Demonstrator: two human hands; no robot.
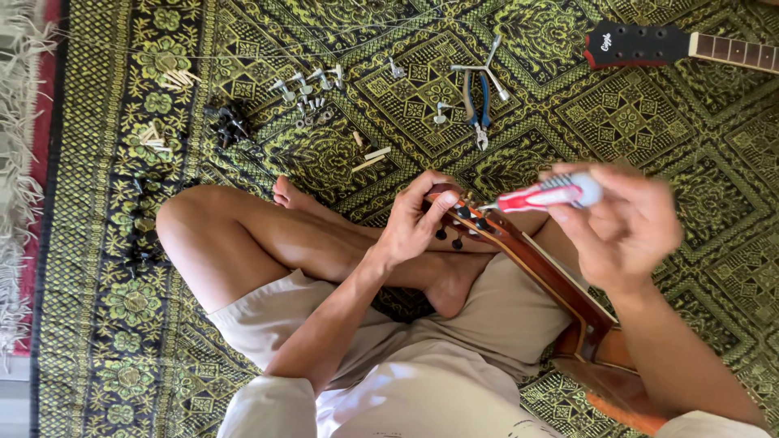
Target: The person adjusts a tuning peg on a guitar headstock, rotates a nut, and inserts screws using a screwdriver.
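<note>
Guitar headstock (464, 217) is sitting in the left hand (412, 227), its fingers gripping the end; right hand (621, 227) is clutching a red screwdriver (545, 193) at the black tuners (469, 219), some apparently fitted already, with silver tuners (308, 85) lying on the carpet (649, 113).

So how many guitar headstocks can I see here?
2. One headstock lies on the person's lap, gripped by the left hand; a dark red headstock rests on the rug at top right. Others may lie outside the picture.

Right hand (629, 231) motion-blurred; second guitar neck (734, 50) cut off.
</note>
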